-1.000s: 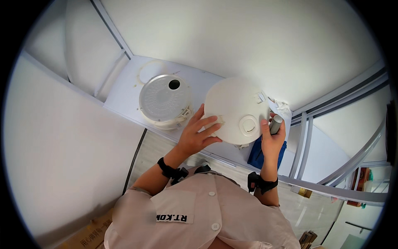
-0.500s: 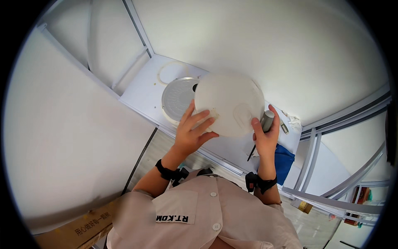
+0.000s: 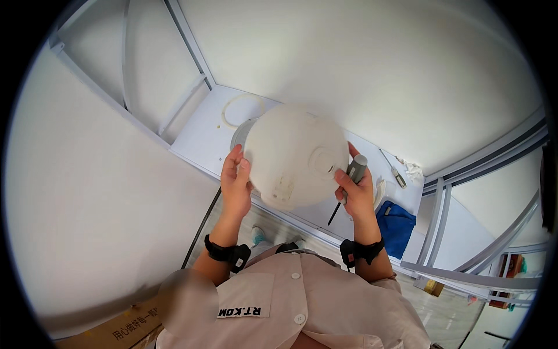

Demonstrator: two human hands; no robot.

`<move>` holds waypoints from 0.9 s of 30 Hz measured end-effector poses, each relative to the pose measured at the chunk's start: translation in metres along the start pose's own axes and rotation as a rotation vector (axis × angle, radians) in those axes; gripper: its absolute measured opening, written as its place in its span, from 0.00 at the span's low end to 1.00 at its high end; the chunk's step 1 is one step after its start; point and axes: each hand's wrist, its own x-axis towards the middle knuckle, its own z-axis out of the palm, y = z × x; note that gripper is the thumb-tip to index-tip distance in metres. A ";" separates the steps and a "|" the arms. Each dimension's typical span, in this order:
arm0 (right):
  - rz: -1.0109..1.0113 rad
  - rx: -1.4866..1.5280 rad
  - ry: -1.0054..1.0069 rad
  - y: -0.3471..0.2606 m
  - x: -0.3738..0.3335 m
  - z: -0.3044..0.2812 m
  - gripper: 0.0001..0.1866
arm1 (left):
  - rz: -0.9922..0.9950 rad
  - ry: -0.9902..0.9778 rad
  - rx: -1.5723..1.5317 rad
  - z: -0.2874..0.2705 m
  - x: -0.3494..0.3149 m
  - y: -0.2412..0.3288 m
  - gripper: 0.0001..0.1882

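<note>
A round off-white plastic cover (image 3: 290, 151) is raised above the table, its broad face toward me. A moulded ring shows on its right part and a worn, yellowish patch near its lower edge. My left hand (image 3: 236, 189) grips the left rim, fingers behind and thumb at the edge. At the right rim, my right hand (image 3: 359, 195) presses its thumb on the cover. That same hand also holds a screwdriver (image 3: 357, 167), grey handle up and dark shaft pointing down-left. Behind the cover, a grey round disc (image 3: 238, 135) is mostly hidden.
A thin cream ring (image 3: 224, 110) lies at the table's (image 3: 195, 131) far left. On the right are a second screwdriver (image 3: 399, 177), crumpled white tissue (image 3: 414, 170), a curved white piece (image 3: 380, 192) and a blue cloth item (image 3: 396, 230). Metal frame bars (image 3: 436, 224) border the right side.
The cover has shifted left and toward me and turned, now hiding most of the grey disc. My left hand has moved left along the rim; my right hand moved left with the screwdriver.
</note>
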 end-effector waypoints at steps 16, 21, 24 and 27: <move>0.042 -0.270 -0.106 0.026 -0.001 0.032 0.35 | -0.041 0.128 -0.196 0.003 0.012 -0.006 0.28; -0.011 -0.312 -0.084 0.031 0.007 0.029 0.35 | 0.059 0.072 -0.150 0.025 0.004 0.004 0.37; -0.009 -0.278 -0.083 0.029 0.009 0.028 0.35 | 0.097 0.035 -0.082 0.026 0.002 0.004 0.38; 0.052 -0.229 -0.072 0.027 0.012 0.024 0.35 | 0.124 0.091 0.033 0.017 0.005 -0.008 0.38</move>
